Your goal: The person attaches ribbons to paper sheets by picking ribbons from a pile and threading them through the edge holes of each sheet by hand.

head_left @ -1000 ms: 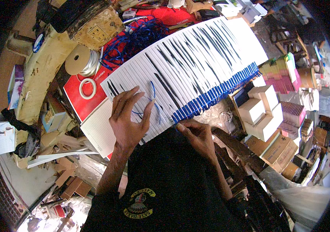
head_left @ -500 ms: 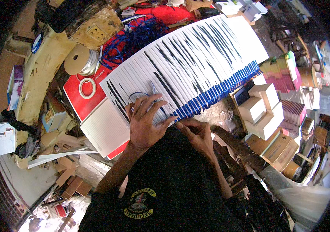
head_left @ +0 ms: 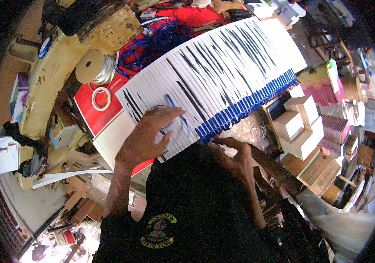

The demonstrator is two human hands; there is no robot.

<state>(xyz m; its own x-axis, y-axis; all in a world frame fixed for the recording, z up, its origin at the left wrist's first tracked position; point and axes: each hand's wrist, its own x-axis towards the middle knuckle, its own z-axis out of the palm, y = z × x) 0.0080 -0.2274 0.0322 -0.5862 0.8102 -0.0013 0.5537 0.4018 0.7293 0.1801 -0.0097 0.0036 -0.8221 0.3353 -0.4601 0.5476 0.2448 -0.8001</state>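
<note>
Two bare hands work at the near edge of a long fanned row of white sheets point(head_left: 222, 74) streaked with black, which runs from the lower left up to the upper right across a crowded workbench point(head_left: 51, 83). Blue tabs point(head_left: 249, 103) line the row's lower right edge, each one overlapping the next.

At the near end of the row, the left hand point(head_left: 145, 138) lies palm down on the sheets. Its fingers point(head_left: 170, 115) are spread a little apart and flat, pressing the paper rather than gripping it. A thin blue cord point(head_left: 176, 111) loops across the sheets just beside the fingertips.

Just past the near end of the blue tabs, the right hand point(head_left: 235, 160) sits at the edge of the row, fingers curled inward and close together. Whether they pinch anything cannot be told, as the person's dark shirt hides part of the hand.

Right of the row, open white boxes point(head_left: 299, 127) stand stacked, their insides blurred. Left of the row lies a red board point(head_left: 104, 118) carrying a white ring point(head_left: 101, 98), with a tan spool of tape point(head_left: 91, 65) beside it. A tangle of blue cord point(head_left: 152, 41) rests beyond.
</note>
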